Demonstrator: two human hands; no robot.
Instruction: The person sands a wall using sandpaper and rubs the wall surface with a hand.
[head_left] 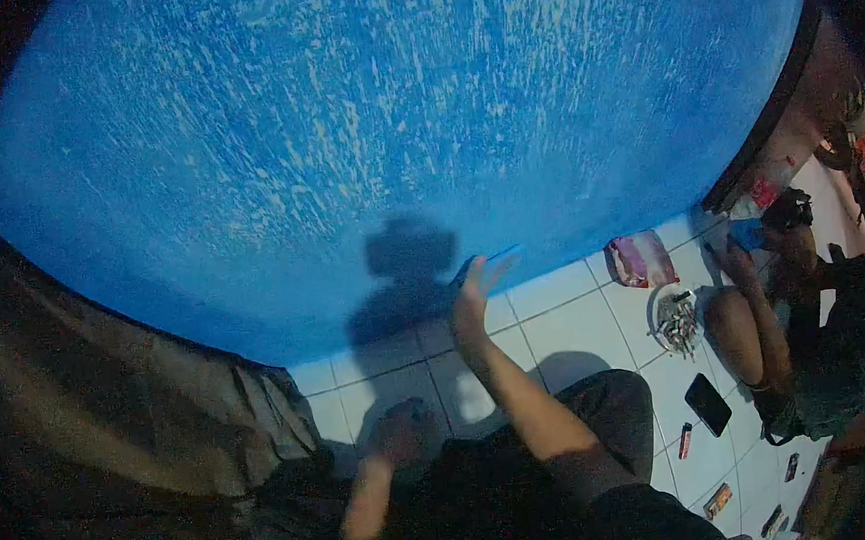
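Note:
My right hand [470, 307] is raised near the foot of a bright blue, white-speckled surface [421, 100]. Its thumb and fingers are apart, the fingertips look blue against that surface, and no held object can be made out. Lower and to the left, my left hand [404, 433] is in dark shadow over the white floor tiles [556, 312]. Its fingers are too dim and blurred to read. The shadow of a head and arms falls on the blue surface and tiles.
At the right sits another person [844, 342], with bare legs and something blue near the hands. Between us lie a pink-purple packet [640, 260], a dish of cigarette butts [677, 321], a dark phone [708, 404] and a red lighter [685, 440]. Dark fabric [141, 411] hangs at the left.

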